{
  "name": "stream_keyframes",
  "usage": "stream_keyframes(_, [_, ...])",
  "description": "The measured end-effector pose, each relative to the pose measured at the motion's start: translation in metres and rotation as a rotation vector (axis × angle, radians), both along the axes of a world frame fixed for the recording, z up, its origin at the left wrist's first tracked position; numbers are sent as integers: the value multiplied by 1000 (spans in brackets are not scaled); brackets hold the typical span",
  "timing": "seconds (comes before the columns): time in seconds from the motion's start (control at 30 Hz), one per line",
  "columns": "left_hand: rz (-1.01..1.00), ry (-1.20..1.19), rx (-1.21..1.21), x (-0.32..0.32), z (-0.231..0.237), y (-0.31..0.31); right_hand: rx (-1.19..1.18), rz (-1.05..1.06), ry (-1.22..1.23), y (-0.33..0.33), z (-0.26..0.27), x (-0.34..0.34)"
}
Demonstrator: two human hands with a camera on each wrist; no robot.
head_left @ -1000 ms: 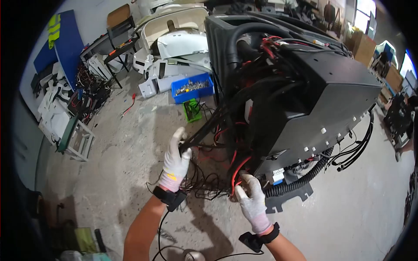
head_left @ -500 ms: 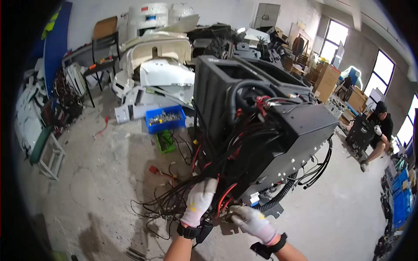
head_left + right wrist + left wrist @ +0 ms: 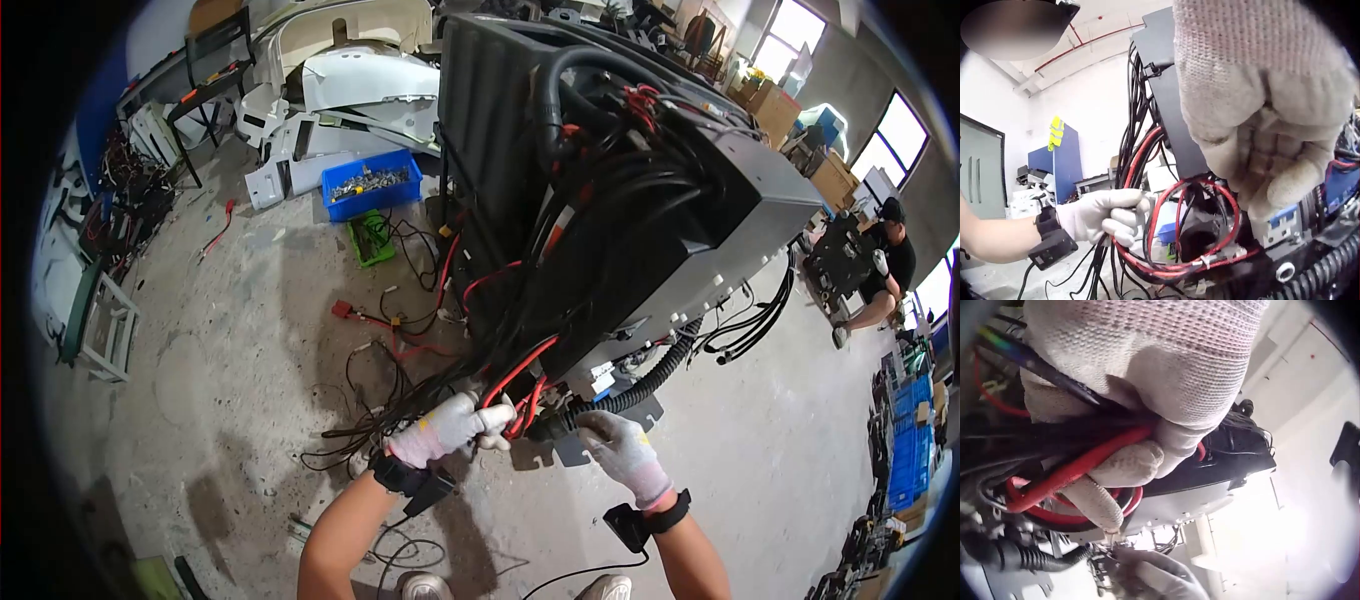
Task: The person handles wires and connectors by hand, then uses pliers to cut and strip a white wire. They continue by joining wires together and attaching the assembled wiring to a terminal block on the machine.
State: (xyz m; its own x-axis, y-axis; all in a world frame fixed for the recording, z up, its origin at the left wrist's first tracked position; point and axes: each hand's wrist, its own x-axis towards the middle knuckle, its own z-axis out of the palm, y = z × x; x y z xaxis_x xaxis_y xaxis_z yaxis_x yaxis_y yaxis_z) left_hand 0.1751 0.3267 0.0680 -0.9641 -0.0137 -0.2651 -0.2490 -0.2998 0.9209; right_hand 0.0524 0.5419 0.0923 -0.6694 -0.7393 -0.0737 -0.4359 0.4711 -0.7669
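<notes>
Both hands wear white knitted gloves. My left hand (image 3: 440, 430) grips a bundle of black cables together with a thick red cable (image 3: 1079, 464) at the lower front corner of a large black machine (image 3: 490, 110). Its fingers curl round the bundle in the left wrist view. A loop of red and black cable (image 3: 1234, 209) hangs beside that hand in the right wrist view. My right hand (image 3: 625, 455) is just right of the loop, near a black corrugated hose (image 3: 655, 385). Its fingers (image 3: 1288, 181) bend loosely, with nothing seen between them.
Loose black cables (image 3: 335, 435) trail on the floor to the left, near a red connector (image 3: 343, 309). Behind stand a blue bin (image 3: 345, 207) of small metal parts and a green tray (image 3: 372, 240). Another person (image 3: 890, 255) crouches at the far right.
My left hand has swung from the black cables at left toward the machine's corner and now grips red cable too. My right hand has left the red cables and moved right.
</notes>
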Motion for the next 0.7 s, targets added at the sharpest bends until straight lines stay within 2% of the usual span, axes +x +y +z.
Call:
stream_keyframes(0.03, [6, 67, 147, 2, -7, 9, 29, 29, 29, -4, 1, 3])
stream_keyframes(0.13, [102, 27, 130, 10, -7, 15, 70, 33, 9, -7, -20, 2])
stream_keyframes(0.2, [71, 60, 151, 11, -4, 19, 104, 17, 9, -7, -37, 1])
stream_keyframes(0.27, [125, 70, 216, 10, -5, 24, -64, -182, -654, -9, -59, 2])
stream_keyframes(0.3, [127, 46, 236, 10, -6, 27, -120, -140, -756, -2, -96, -5])
stream_keyframes(0.33, [119, 44, 230, 11, -5, 32, -129, -145, -758, -4, -94, -1])
stream_keyframes(0.4, [165, 80, 386, 12, -2, 45, -453, -283, -1424, -17, -89, 8])
stream_keyframes(0.43, [166, 99, 439, 11, 0, 50, -570, -192, -1466, -25, -98, 9])
stream_keyframes(0.47, [161, 92, 433, 11, -2, 52, -579, -194, -1471, -25, -104, 10])
stream_keyframes(0.53, [227, 110, 440, 12, -8, 54, -617, -312, -1413, -27, -101, 13])
stream_keyframes(0.57, [242, 118, 413, 13, -8, 53, -572, -297, -1332, -28, -78, 19])
stream_keyframes(0.6, [242, 110, 409, 14, -6, 53, -576, -299, -1340, -25, -85, 18])
stream_keyframes(0.67, [298, 107, -36, 16, 2, 52, -448, -164, -1230, -18, -106, 14])
stream_keyframes(0.7, [310, 86, -216, 17, 2, 50, -482, -182, -1256, -17, -114, 13])
